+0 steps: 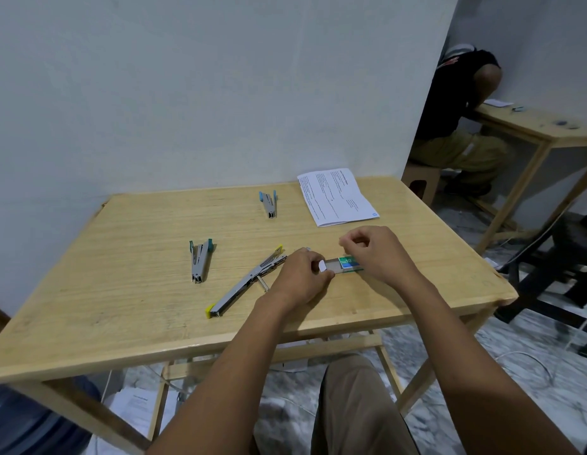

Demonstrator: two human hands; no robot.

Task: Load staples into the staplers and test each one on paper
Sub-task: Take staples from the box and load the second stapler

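A small green staple box (346, 263) lies on the wooden table (127, 310) between my hands. My left hand (300, 277) pinches the box's slid-out white inner tray at its left end. My right hand (377, 251) rests over the box's right end, fingers curled; whether they hold anything is hidden. A yellow-tipped stapler (244, 285) lies swung fully open just left of my left hand. A teal stapler (200, 260) sits further left, and a blue stapler (269, 203) lies toward the back. A printed paper sheet (338, 196) rests at the back right.
A white wall stands right behind the table. To the right, another person sits at a second wooden table (528, 126), with a dark stool (554, 267) near my table's right edge. Papers lie on the floor below, and a blue water jug (26, 421) stands lower left.
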